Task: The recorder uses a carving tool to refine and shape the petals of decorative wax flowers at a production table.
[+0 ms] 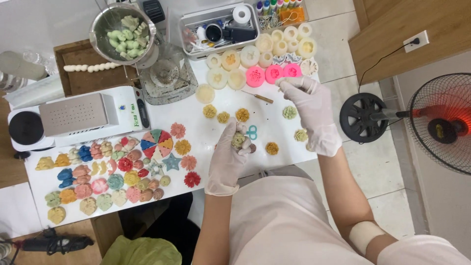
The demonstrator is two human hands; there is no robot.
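The left hand, in a thin pale glove, has its grip clamped on a small greenish flower-shaped piece, held just above the white bench. A pair of small blue-handled scissors lies just to the right of that grip, and a yellow-brown flower piece rests on the bench a little further right.

The right hand, also gloved, hovers over the far right part of the bench; its fingers are loosely curled and apart, holding nothing that can be made out. A pale green flower piece lies just left of it, and another greenish one sits beside its palm.

Beyond the left grip sits a row of yellow flower pieces. To its left spreads a large group of coloured moulded shapes: leaves, shells, flowers, a star.

Further off, past the right grip, lie pink round moulds and cream round moulds. At the far edge stand a clear plastic tool tray and a metal bowl of pale green lumps.
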